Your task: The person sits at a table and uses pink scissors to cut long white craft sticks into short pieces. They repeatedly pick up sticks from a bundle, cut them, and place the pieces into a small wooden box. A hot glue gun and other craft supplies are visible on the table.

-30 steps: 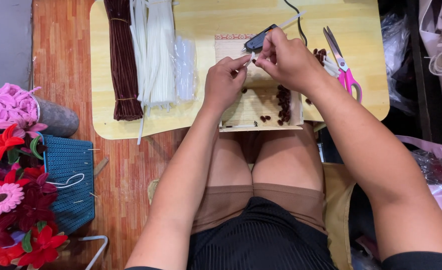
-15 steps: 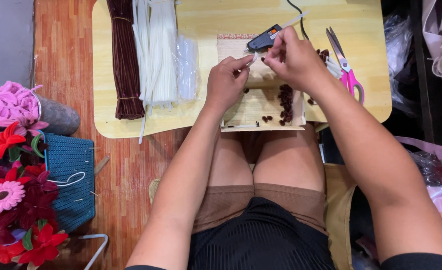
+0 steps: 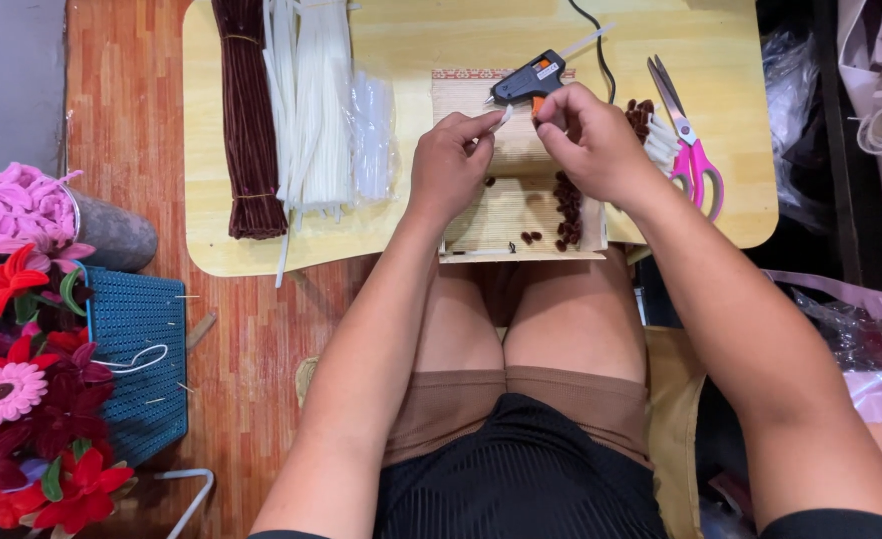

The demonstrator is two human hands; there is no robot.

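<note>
Hands meet over the mat [image 3: 481,215] at the table's [image 3: 401,40] near edge — left hand [image 3: 451,165] pinches a thin white stick [image 3: 502,117], right hand [image 3: 586,140] closes on its tip (item there too small to tell). Glue gun [image 3: 529,78] lies just beyond; scissors [image 3: 685,135] near the right edge.

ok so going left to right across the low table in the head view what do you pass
dark brown stem bundle → white stem bundle → clear plastic packet → left hand → right hand → pink-handled scissors
</note>
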